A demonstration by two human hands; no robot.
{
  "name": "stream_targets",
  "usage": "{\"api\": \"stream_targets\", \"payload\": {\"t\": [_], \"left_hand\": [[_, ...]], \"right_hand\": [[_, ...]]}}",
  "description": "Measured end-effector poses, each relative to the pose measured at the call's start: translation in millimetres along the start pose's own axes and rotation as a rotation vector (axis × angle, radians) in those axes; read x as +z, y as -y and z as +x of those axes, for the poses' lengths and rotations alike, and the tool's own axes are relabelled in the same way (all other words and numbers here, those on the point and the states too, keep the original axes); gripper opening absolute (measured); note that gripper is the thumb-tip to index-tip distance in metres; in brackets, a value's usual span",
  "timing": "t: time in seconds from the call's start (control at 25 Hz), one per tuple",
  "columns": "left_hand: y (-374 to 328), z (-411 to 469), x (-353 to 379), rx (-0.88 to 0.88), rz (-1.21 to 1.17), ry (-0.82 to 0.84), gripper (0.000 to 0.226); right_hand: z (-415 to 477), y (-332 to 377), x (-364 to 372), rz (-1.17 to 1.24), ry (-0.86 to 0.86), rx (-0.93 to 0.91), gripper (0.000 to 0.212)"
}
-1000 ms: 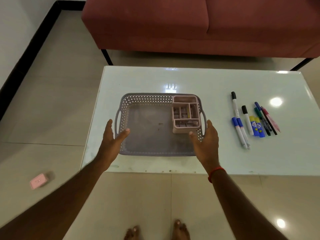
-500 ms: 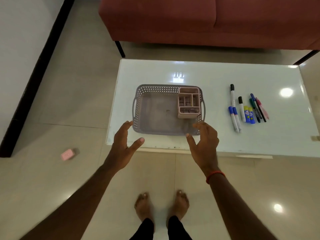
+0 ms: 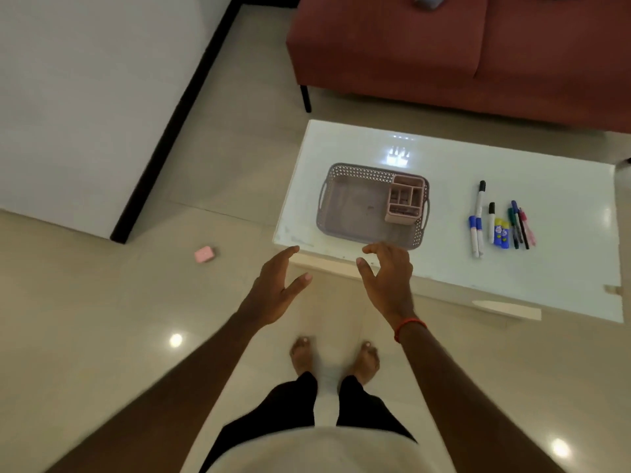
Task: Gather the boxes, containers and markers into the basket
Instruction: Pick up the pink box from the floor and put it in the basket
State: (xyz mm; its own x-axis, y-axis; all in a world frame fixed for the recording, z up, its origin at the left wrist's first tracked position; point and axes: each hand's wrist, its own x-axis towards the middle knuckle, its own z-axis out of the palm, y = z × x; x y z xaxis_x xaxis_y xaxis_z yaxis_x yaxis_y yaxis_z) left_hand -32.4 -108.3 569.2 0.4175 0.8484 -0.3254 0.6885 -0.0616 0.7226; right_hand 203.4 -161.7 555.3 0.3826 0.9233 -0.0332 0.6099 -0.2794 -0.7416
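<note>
A grey perforated basket [image 3: 345, 213] sits on the white glass table [image 3: 444, 165] near its left end. Inside it, at the right, stands a pink compartment organiser [image 3: 404, 199]. Several markers and glue sticks [image 3: 500, 223] lie in a row on the table to the basket's right. A small pink box [image 3: 204, 254] lies on the floor left of the table. My left hand [image 3: 276, 291] and my right hand [image 3: 386, 278] hover empty in front of the table's near edge, fingers relaxed, apart from the basket.
A red sofa [image 3: 461, 52] stands behind the table. A white wall with a black skirting [image 3: 170, 124] runs along the left. My bare feet [image 3: 334, 356] stand on the tiled floor just short of the table.
Both hands have drawn back from the basket's sides to in front of the table's edge. The view has pulled away and turned left, bringing the floor and the pink box closer to centre.
</note>
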Motion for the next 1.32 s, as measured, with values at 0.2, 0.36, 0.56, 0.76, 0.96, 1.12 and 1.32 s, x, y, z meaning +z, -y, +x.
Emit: {"api": "stream_targets", "payload": {"t": [0.2,0.36,0.56,0.76,0.96,1.12,1.32], "left_hand": [[-5,-33,-33,-0.124,-0.114,-0.111,0.071],[10,-60,-58,-0.177,-0.148,-0.197,0.076],[58,-93,-109,-0.218,-0.174,-0.242,0.081],[115,-107,-158,-0.243,-0.053,-0.306,0.073],[142,-112,-195,-0.348,-0.399,-0.470,0.066],[171,-115,-220,-0.374,-0.400,-0.497,0.065],[207,-97,-244,-0.453,-0.453,-0.539,0.061]], "right_hand": [[-12,49,3,-0.033,0.150,-0.165,0.016],[-12,88,28,-0.062,0.242,-0.277,0.015],[-17,151,82,-0.088,0.355,-0.354,0.018],[-19,202,144,-0.250,0.522,-0.408,0.033],[-15,242,195,-0.358,0.672,-0.379,0.038],[-3,270,223,-0.362,0.712,-0.414,0.037],[25,293,267,-0.385,0.759,-0.399,0.035]]}}
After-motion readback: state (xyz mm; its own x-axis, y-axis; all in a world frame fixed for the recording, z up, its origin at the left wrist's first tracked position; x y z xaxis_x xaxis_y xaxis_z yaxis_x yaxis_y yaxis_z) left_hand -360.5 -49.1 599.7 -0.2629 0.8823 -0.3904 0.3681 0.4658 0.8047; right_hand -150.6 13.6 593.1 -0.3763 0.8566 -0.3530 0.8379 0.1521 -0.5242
